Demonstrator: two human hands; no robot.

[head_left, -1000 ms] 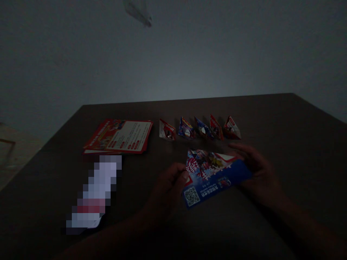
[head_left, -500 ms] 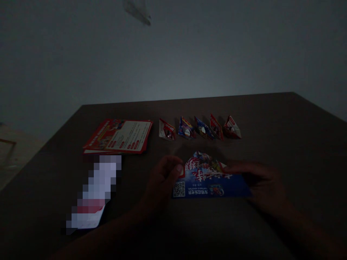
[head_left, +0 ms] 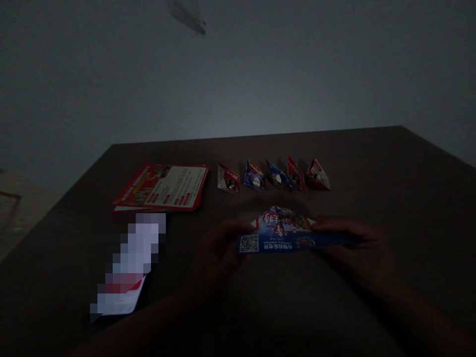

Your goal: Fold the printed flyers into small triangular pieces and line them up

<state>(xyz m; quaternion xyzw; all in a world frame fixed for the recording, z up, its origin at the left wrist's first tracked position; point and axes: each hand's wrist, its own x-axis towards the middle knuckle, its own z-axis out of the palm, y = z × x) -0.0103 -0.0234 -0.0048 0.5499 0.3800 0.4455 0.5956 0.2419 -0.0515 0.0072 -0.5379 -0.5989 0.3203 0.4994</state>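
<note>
Between my two hands is a partly folded paper flyer (head_left: pixel 278 238), blue along its near strip with a QR code at the left. Its far side is folded into a peak with white and red lettering. My left hand (head_left: pixel 221 253) pinches the flyer's left end, thumb below and fingers behind. At the right end, my right hand (head_left: pixel 357 248) grips the paper between thumb and fingers. Beyond the flyer stands a row of several small folded paper shapes, among them a red and white one (head_left: pixel 228 178) and a blue one (head_left: pixel 278 176).
On the left of the dark table (head_left: pixel 372 163) lies a stack of red and white flyers (head_left: pixel 174 186). A phone with a lit, pixelated screen (head_left: pixel 130 267) is nearer me, beside my left forearm. A pale wall (head_left: pixel 260 74) rises behind the table.
The flyer's near blue strip has tilted up and looks narrower, with its lower edge higher. My left thumb has shifted from the flyer's front to beneath its edge.
</note>
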